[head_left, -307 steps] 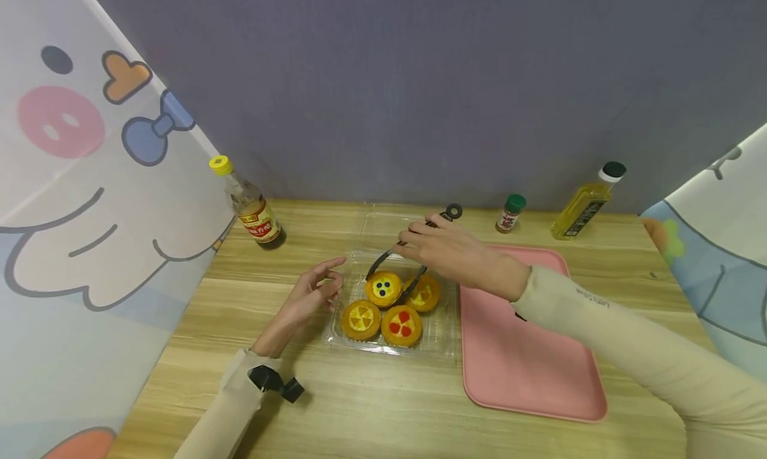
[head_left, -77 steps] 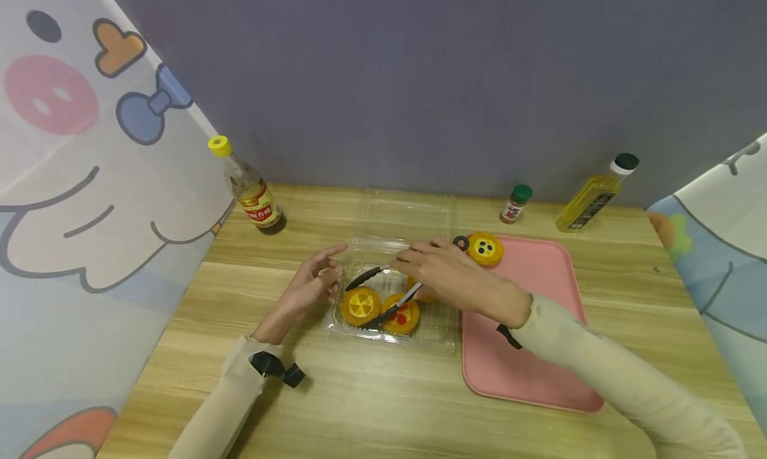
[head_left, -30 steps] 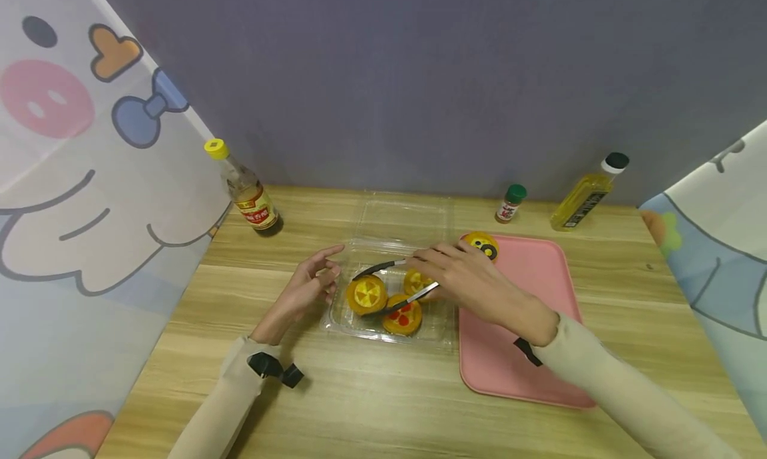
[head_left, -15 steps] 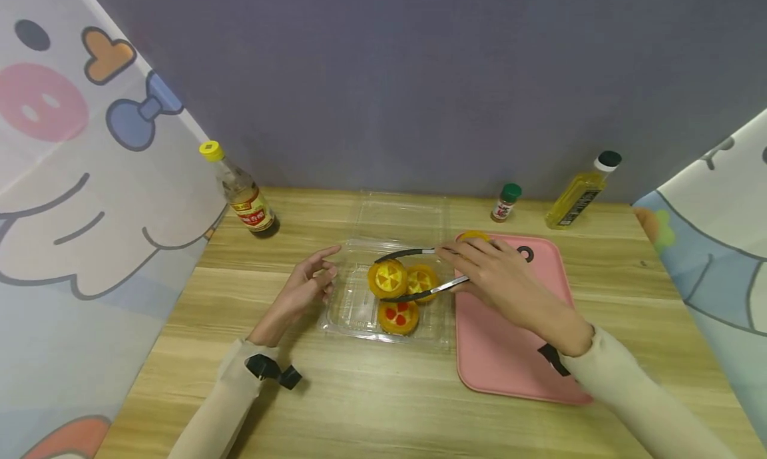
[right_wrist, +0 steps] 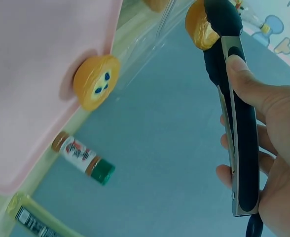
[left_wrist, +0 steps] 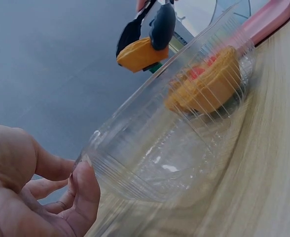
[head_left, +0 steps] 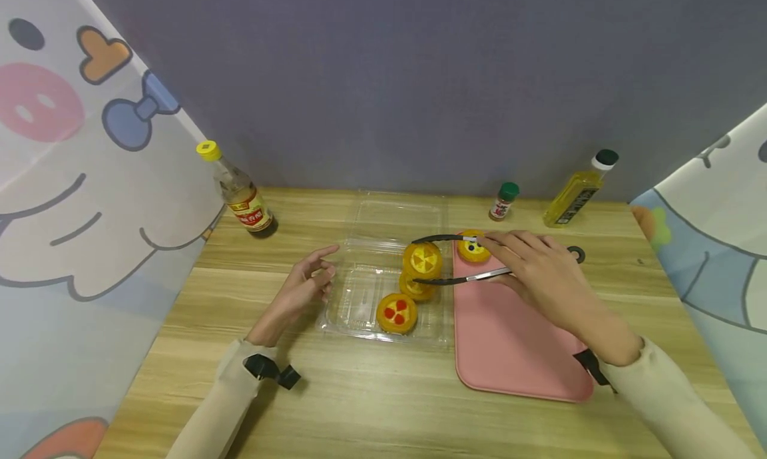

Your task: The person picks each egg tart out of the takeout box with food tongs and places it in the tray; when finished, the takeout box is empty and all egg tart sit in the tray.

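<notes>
My right hand [head_left: 542, 279] grips black-and-silver tongs [head_left: 488, 274], fingers and thumb round the handles. Their black tips clamp a tart with yellow wedges [head_left: 423, 259], lifted above the clear plastic container [left_wrist: 135, 143], as the left wrist view shows. A second yellow-wedge tart [head_left: 415, 289] lies in the container, partly hidden under the lifted one. Nearer the front inside it is a tart with red topping [head_left: 397, 314]. My left hand [head_left: 296, 292] pinches the container's left rim between thumb and finger [left_wrist: 86, 190]. A tart with dark-blue dots [right_wrist: 96, 83] sits at the pink tray's back left corner.
The pink tray [head_left: 515, 346] stands right of the container, whose clear lid [head_left: 398, 216] lies folded back toward the wall. Along the back are a yellow-capped sauce bottle [head_left: 248, 209], a green-capped spice jar [head_left: 502, 204] and an oil bottle [head_left: 575, 196].
The blue-dot tart went from the container to the tray earlier. Since then the tongs have gripped the left yellow-wedge tart, lifted it and carried it rightward. My left hand stays at the rim.
</notes>
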`<state>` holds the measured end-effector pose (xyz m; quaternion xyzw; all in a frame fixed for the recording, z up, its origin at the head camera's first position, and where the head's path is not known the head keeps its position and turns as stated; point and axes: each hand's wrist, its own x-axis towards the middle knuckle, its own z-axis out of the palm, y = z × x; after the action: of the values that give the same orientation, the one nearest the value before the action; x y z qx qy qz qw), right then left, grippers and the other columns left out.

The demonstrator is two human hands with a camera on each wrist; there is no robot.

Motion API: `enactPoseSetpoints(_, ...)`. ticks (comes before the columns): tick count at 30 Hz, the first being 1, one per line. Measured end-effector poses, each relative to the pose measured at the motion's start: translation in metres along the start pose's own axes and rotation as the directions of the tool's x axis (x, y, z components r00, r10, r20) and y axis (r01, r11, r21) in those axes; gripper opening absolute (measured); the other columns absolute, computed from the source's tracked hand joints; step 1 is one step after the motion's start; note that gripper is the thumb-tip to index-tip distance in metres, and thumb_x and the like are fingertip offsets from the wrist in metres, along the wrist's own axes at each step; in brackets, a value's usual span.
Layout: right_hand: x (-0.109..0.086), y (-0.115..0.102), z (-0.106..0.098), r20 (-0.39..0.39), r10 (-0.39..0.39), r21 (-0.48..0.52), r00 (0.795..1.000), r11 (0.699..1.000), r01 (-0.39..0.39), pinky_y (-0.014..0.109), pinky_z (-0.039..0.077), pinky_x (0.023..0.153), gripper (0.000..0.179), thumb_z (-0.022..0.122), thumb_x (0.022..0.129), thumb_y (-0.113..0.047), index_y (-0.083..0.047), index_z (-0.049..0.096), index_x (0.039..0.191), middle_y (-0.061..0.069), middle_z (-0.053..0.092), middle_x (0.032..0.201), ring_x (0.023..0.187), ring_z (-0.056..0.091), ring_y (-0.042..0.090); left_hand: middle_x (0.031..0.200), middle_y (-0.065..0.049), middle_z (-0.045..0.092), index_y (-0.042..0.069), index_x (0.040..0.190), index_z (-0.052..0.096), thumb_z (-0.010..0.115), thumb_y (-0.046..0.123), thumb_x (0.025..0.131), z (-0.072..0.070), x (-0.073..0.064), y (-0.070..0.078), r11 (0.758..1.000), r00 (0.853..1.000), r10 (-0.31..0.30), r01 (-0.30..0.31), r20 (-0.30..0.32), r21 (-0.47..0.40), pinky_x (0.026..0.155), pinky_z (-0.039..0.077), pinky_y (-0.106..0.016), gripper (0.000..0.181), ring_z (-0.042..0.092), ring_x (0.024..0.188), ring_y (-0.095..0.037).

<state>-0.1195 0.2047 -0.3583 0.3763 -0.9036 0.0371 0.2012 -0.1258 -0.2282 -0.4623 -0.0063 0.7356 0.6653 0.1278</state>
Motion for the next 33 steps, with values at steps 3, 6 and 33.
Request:
enactPoseSetpoints(3, -0.004, 0.006, -0.004, -0.002, 0.015, -0.015, 1.0, 1.0, -0.016, 0.055, 0.052, 0.099, 0.069, 0.085, 0.082, -0.026, -0.01, 0.06, 0.144, 0.009, 0.066, 0.137, 0.122, 0.063, 0.033, 0.109, -0.011, 0.056, 0.01, 0.159, 0.041, 0.053, 0.004, 0.106, -0.001, 0.0, -0.001, 1.0, 1.0, -0.002, 0.002, 0.0, 0.003, 0.057, 0.052, -0.021, 0.055, 0.054, 0.068, -0.008)
enactPoseSetpoints(6, -0.008, 0.012, -0.007, -0.012, 0.023, -0.032, 1.0, 0.999, -0.024, 0.055, 0.053, 0.097, 0.069, 0.083, 0.082, -0.027, -0.009, 0.06, 0.144, 0.01, 0.067, 0.135, 0.121, 0.064, 0.034, 0.108, -0.011, 0.055, 0.01, 0.159, 0.041, 0.053, 0.003, 0.106, -0.002, 0.0, -0.001, 1.0, 1.0, -0.001, 0.001, -0.003, 0.005, 0.056, 0.052, -0.021, 0.055, 0.054, 0.068, -0.008)
enactPoseSetpoints(33, -0.09, 0.089, -0.012, 0.036, 0.223, -0.085, 0.974, 0.972, -0.219, 0.063, 0.051, 0.088, 0.073, 0.086, 0.077, -0.027, -0.008, 0.061, 0.143, 0.019, 0.067, 0.135, 0.118, 0.062, 0.044, 0.106, -0.01, 0.054, 0.01, 0.16, 0.039, 0.051, 0.003, 0.107, -0.003, 0.003, -0.003, 1.0, 0.999, -0.003, 0.004, 0.035, -0.015, 0.054, 0.051, -0.022, 0.054, 0.053, 0.067, -0.008)
